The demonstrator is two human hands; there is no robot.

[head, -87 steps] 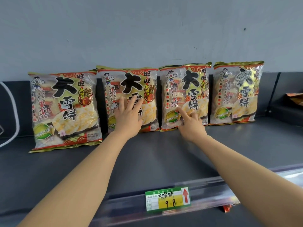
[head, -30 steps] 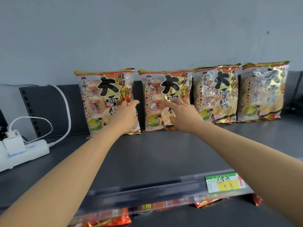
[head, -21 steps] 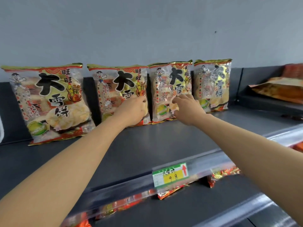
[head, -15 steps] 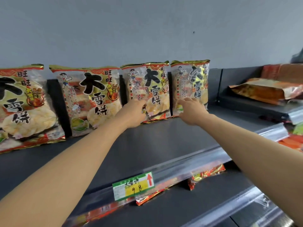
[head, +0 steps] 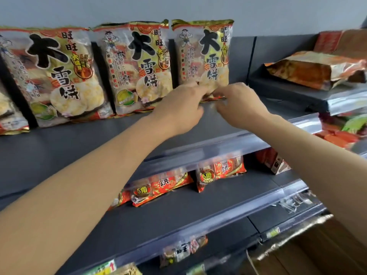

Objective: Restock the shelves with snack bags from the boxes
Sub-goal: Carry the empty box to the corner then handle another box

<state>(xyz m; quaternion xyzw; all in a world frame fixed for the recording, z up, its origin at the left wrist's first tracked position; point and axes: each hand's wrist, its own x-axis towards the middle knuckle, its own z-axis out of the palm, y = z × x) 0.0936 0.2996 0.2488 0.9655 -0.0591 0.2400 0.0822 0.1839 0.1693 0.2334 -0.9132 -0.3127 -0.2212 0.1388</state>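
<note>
snack bags (head: 139, 66) line the shelf (head: 69, 151) back; the front awaits stock. my left hand (head: 178, 111) and right hand (head: 240, 108) touch the rightmost bag (head: 204, 56); i cannot tell whether they grip.

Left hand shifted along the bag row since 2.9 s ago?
Yes. Left hand moved right, from the second bag to the rightmost bag, at its bottom edge.

The snack bags (head: 139, 66) across the upper frame are glossy plastic film with shiny gold foil edges. The shelf (head: 59, 151) under them looks like smooth, matt dark grey metal, fronted by a shiny clear plastic strip (head: 218, 144). The cardboard box (head: 317, 255) at lower right is matt brown, the wall (head: 278, 12) matt grey
</note>
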